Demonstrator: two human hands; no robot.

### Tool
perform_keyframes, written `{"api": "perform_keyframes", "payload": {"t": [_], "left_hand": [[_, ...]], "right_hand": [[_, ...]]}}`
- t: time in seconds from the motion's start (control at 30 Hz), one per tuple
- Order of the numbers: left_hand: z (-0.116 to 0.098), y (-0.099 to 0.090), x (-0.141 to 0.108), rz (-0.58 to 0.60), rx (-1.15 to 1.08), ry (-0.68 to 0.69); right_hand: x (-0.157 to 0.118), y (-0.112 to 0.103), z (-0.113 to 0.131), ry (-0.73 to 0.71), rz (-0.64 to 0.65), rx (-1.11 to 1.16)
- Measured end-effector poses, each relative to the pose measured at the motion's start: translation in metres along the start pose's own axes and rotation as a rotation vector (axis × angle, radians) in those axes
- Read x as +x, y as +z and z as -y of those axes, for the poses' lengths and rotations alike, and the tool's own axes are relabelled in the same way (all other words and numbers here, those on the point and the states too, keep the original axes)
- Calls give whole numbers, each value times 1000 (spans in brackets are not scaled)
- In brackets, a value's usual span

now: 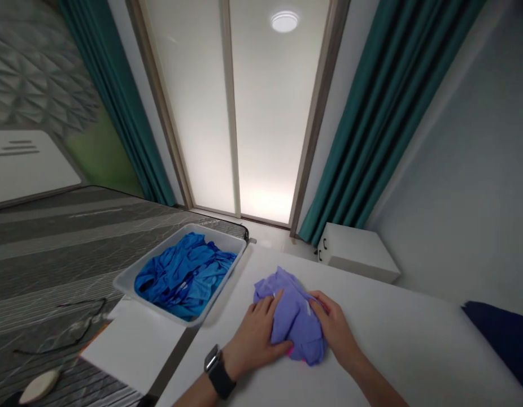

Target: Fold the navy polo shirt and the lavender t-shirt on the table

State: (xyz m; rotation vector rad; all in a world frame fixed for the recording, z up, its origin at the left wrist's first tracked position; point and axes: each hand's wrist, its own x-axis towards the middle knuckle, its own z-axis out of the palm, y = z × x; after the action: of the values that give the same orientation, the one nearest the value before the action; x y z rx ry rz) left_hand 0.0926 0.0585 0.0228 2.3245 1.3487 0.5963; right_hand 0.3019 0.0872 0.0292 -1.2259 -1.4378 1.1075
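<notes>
I see crumpled lilac cloth (293, 314) on flat white bench (397, 333), in front of pers.; L hand (259, 330) spread over it, thumb apart from fingers; R hand (334, 323) pinching its edge; rect. translucent plastic tub (126, 278) w/ bright-blue fabric (189, 277) nearby, to pers.'s L.

Two bare hands work close together, forearms angling inward from the lower edge of the view.

The left hand (256, 330) lies low with its back turned up, fingers (275, 305) pointing forward and slightly to the right, the thumb (282, 350) stretched out to the side with a wide gap between it and the index finger. The left forearm (197, 394) slants up from the lower left to the wrist (235, 360). Opposite, the right hand (334, 327) tips inward, its thumb and fingertips drawn together in a pinch, while the right forearm (374, 380) runs down toward the lower right, bare of any sleeve.
</notes>
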Motion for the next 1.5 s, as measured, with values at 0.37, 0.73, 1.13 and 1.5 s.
{"api": "perform_keyframes", "payload": {"t": [0.37, 0.73, 1.13, 1.5], "left_hand": [[-20, 51, 48, -43, -319, 268], [-20, 50, 46, -94, -471, 35], [-25, 57, 31, -418, -59, 366], [-16, 61, 40, -442, -217, 194]], "right_hand": [[-54, -88, -47, -29, -390, -208], [-58, -92, -64, -195, -615, -445], [-92, -39, -48, -460, -255, -885], [-81, -48, -60, -433, -346, -768]]}}
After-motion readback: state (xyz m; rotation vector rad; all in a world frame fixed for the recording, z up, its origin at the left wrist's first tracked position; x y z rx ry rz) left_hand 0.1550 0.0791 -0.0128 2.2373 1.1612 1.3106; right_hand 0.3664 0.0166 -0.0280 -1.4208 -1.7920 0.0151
